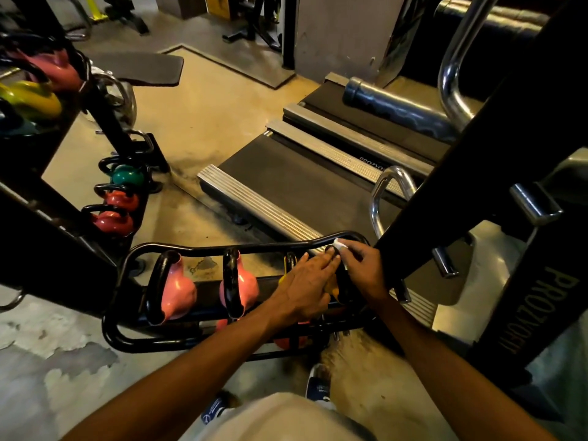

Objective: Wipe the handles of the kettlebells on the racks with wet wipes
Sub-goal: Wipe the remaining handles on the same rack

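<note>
Sitting along the low rack [203,249], two pink kettlebells [178,291] wait with their black handles up, while further right the left hand [305,291] lies with fingers nearly straight on a yellow kettlebell [332,288], seemingly to steady it. Just beside it the right hand [362,268] pinches a white wet wipe [339,244] against that bell's handle [332,249]. Both hands hide most of the bell, and how far the wipe wraps round is unclear.
</note>
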The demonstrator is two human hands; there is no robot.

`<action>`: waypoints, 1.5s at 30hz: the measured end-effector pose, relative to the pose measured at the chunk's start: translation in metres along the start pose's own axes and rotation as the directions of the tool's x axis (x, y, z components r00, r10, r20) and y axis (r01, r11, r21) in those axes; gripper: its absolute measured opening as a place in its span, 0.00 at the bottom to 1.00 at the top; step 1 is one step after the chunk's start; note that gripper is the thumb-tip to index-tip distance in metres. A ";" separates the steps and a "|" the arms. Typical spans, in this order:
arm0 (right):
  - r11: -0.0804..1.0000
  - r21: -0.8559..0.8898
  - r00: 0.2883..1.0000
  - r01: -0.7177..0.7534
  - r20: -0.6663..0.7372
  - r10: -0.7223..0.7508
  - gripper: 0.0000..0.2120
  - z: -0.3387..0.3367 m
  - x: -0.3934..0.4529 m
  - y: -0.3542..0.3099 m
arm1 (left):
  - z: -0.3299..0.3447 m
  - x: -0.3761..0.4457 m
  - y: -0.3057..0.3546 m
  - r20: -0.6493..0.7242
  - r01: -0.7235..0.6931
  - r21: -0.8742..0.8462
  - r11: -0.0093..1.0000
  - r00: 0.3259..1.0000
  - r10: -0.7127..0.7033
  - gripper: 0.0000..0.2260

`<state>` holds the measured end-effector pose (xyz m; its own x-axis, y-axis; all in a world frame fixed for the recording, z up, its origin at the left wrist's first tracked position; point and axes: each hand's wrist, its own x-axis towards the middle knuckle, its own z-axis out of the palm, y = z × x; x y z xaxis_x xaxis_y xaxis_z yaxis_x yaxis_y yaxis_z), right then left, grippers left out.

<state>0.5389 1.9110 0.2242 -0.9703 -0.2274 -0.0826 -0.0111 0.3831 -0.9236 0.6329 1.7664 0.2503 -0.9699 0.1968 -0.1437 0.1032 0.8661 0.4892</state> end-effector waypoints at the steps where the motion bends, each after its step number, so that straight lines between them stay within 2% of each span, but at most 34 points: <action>1: 0.994 0.074 0.996 -0.084 0.046 0.081 0.09 0.000 0.000 -0.004 | 0.001 0.001 0.000 0.019 -0.004 0.001 1.000 1.000 0.004 0.39; 3: 0.929 0.225 0.952 -0.295 0.158 0.264 0.16 -0.001 -0.003 -0.017 | 0.003 0.003 0.002 0.043 0.002 -0.005 1.000 0.999 -0.002 0.39; 5: 0.845 0.294 0.885 -0.446 0.282 0.370 0.27 -0.004 0.003 -0.020 | 0.005 0.004 0.007 0.045 0.009 -0.018 1.000 0.999 -0.009 0.38; 8: 0.822 0.274 0.852 -0.499 0.329 0.408 0.40 -0.002 0.019 -0.016 | 0.005 0.005 0.010 0.044 0.031 -0.035 0.999 0.999 -0.030 0.38; 10: 0.841 0.206 0.845 -0.500 0.331 0.421 0.44 0.002 0.026 -0.017 | -0.001 0.005 0.014 0.047 0.030 -0.035 0.999 0.998 -0.029 0.37; 13: 0.918 0.031 0.879 -0.395 0.304 0.368 0.51 0.003 0.031 -0.010 | -0.006 0.004 0.016 0.047 0.025 -0.045 0.999 0.999 -0.023 0.34; 14: 0.940 -0.016 0.898 -0.340 0.290 0.330 0.49 0.001 0.032 -0.011 | -0.006 0.005 0.015 0.049 0.032 -0.046 0.998 0.998 -0.030 0.34; 16: 0.967 -0.233 0.935 -0.099 0.310 0.171 0.38 -0.004 0.032 -0.018 | -0.006 0.006 0.014 0.039 0.053 -0.052 0.997 0.998 -0.051 0.33; 18: 0.900 -0.420 0.897 0.118 0.433 0.084 0.29 -0.006 0.029 -0.028 | -0.005 0.005 0.016 0.017 0.076 -0.067 0.995 0.997 -0.075 0.23; 19: 0.863 -0.469 0.872 0.190 0.485 0.072 0.30 -0.005 0.028 -0.033 | -0.005 0.003 0.018 0.015 0.083 -0.067 0.994 0.997 -0.082 0.18; 21: 0.787 -0.539 0.835 0.301 0.548 0.056 0.37 -0.002 0.030 -0.044 | -0.005 -0.001 0.021 0.014 0.084 -0.055 0.995 0.996 -0.083 0.15; 23: 0.726 -0.586 0.818 0.359 0.572 0.057 0.42 0.001 0.042 -0.043 | -0.003 -0.003 0.021 0.011 0.093 -0.007 0.996 0.996 -0.093 0.12; 25: 0.758 -0.576 0.814 0.306 0.571 0.105 0.42 -0.002 0.051 -0.044 | 0.000 -0.003 0.019 0.003 0.104 0.006 0.995 0.995 -0.104 0.09; 29: 0.810 -0.546 0.802 0.213 0.572 0.175 0.39 -0.002 0.055 -0.053 | 0.004 -0.005 0.021 0.005 0.103 -0.007 0.995 0.995 -0.103 0.10; 33: 0.832 -0.544 0.853 0.112 0.482 0.201 0.43 0.004 0.055 -0.043 | 0.006 0.000 0.016 0.010 0.093 0.045 0.995 0.996 -0.094 0.14; 35: 0.837 -0.544 0.879 0.054 0.424 0.219 0.42 0.003 0.052 -0.039 | 0.006 0.002 0.014 0.000 0.075 0.041 0.996 0.997 -0.075 0.16; 37: 0.860 -0.507 0.900 -0.061 0.345 0.267 0.41 0.003 0.048 -0.037 | 0.007 0.001 0.012 -0.002 0.055 0.039 0.998 0.998 -0.055 0.20; 40: 0.875 -0.433 0.900 -0.218 0.258 0.352 0.40 0.001 0.048 -0.035 | 0.007 0.002 0.012 0.002 0.036 0.026 0.999 0.999 -0.036 0.32; 41: 0.874 -0.398 0.888 -0.278 0.241 0.392 0.41 0.001 0.050 -0.033 | 0.007 0.003 0.012 0.000 0.031 0.022 0.999 1.000 -0.031 0.35; 43: 0.835 -0.212 0.820 -0.508 0.178 0.544 0.44 0.002 0.055 -0.030 | 0.008 0.004 0.009 -0.002 0.020 0.023 1.000 1.000 -0.020 0.38; 45: 0.734 -0.038 0.712 -0.678 0.214 0.669 0.37 0.002 0.054 -0.033 | 0.010 0.005 0.007 0.012 0.021 0.032 0.999 1.000 -0.021 0.39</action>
<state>0.4878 1.8842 0.2496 -0.6464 -0.0976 -0.7567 0.6407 0.4693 -0.6077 0.6308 1.7781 0.2440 -0.9690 0.1841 -0.1648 0.0901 0.8843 0.4582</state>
